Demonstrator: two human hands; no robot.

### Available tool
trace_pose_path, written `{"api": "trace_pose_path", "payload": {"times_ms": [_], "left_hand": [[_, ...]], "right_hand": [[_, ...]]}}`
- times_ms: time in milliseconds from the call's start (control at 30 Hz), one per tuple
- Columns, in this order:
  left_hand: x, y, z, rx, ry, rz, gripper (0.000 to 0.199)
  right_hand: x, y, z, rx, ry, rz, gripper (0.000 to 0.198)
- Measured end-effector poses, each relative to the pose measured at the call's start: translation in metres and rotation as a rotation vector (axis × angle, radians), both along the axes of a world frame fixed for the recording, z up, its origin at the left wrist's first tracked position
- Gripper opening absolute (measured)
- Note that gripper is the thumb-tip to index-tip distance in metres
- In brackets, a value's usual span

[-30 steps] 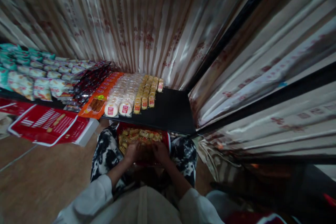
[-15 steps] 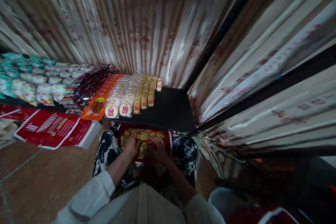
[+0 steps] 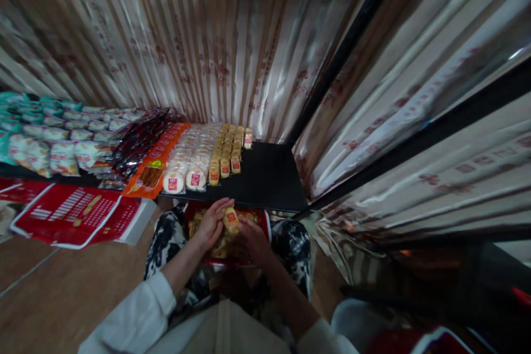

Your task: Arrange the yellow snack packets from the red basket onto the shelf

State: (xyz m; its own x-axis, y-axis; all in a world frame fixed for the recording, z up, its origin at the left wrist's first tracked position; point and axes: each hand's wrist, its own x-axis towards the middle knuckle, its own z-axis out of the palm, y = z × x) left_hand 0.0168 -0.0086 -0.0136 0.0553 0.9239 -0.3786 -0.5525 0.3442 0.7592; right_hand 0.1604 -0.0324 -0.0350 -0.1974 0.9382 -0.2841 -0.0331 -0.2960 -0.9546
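Between my two hands, above the red box, is a small yellow wrapped snack [image 3: 231, 220] with a red label. My right hand [image 3: 254, 239] grips its right side with the fingertips. Just left of it, my left hand [image 3: 211, 225] has its fingers stretched out beside the snack; whether they touch it I cannot tell. Below, the red box [image 3: 269, 227] between my knees holds many similar yellow packs [image 3: 222, 248], partly hidden by my hands. On the black shelf ahead stand rows of matching yellow packs [image 3: 224, 166].
Left of the yellow rows on the black shelf [image 3: 269, 174] are round white wrapped snacks [image 3: 194, 178], an orange packet [image 3: 150, 171], dark packets [image 3: 139, 141] and white-and-green bags [image 3: 62, 155]. A red carton [image 3: 78, 215] lies at left. Striped curtains [image 3: 232, 50] hang behind.
Both hands were down among the packs in the red box. They have come up slightly, and a single yellow snack now shows between them.
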Motion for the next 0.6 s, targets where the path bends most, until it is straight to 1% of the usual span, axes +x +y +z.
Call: {"api": "trace_pose_path", "payload": {"times_ms": [100,167,300,367,433,467,533,600], "left_hand": [[0.004,0.006,0.010,0.005,0.010,-0.004,0.035],[0.006,0.011,0.013,0.012,0.060,-0.023,0.037],[0.009,0.018,0.011,0.034,0.245,-0.096,0.041],[0.010,0.020,0.008,0.035,0.342,-0.089,0.043],[0.013,0.021,0.007,0.015,0.400,-0.090,0.047],[0.015,0.022,0.007,-0.005,0.401,-0.097,0.048],[0.021,0.024,0.009,-0.053,0.331,-0.078,0.042],[0.030,0.028,0.010,-0.110,0.222,0.015,0.031]], "right_hand": [[0.002,0.008,0.004,-0.073,0.191,-0.013,0.043],[0.006,0.015,0.008,-0.052,0.221,-0.045,0.046],[0.021,0.035,0.017,-0.005,0.138,-0.046,0.042],[0.028,0.045,0.020,-0.005,0.089,-0.051,0.042],[0.032,0.054,0.022,0.004,0.084,-0.107,0.047],[0.033,0.058,0.022,0.013,0.097,-0.151,0.050],[0.033,0.063,0.021,0.032,0.133,-0.240,0.056],[0.031,0.066,0.017,0.036,0.152,-0.298,0.057]]}}
